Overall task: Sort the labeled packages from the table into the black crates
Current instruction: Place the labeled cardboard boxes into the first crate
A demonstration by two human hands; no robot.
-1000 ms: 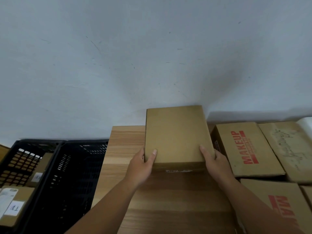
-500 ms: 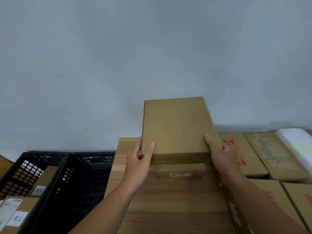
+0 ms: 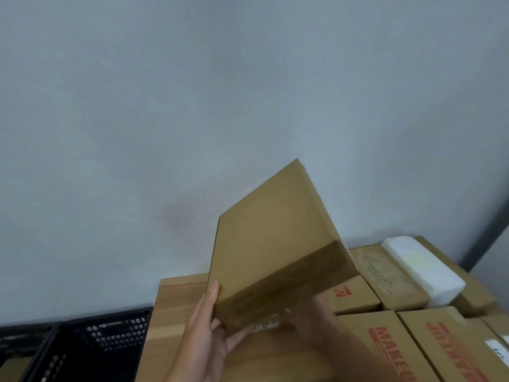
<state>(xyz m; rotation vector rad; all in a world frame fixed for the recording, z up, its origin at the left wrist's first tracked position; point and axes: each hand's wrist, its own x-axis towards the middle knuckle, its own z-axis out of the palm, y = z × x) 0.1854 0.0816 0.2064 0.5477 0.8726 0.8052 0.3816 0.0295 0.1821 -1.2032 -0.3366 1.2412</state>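
A plain brown cardboard package (image 3: 272, 241) is raised above the wooden table (image 3: 176, 307) and tilted, its far corner pointing up at the wall. My left hand (image 3: 206, 337) grips its near left edge, thumb on the top face and fingers underneath. My right hand (image 3: 319, 323) is blurred and sits under the near right side of the package. No label shows on its visible faces. Two black crates (image 3: 91, 343) stand to the left of the table, below its level.
On the table's right side lie several brown boxes with red MAKEUP print (image 3: 385, 351), a plain brown box (image 3: 385, 274) and a white wrapped parcel (image 3: 421, 267). A grey wall rises directly behind the table. Cardboard shows in the far-left crate (image 3: 11, 368).
The package has been lifted off the table and tipped up, rotating so one corner points upward. The view has swung upward and to the right.
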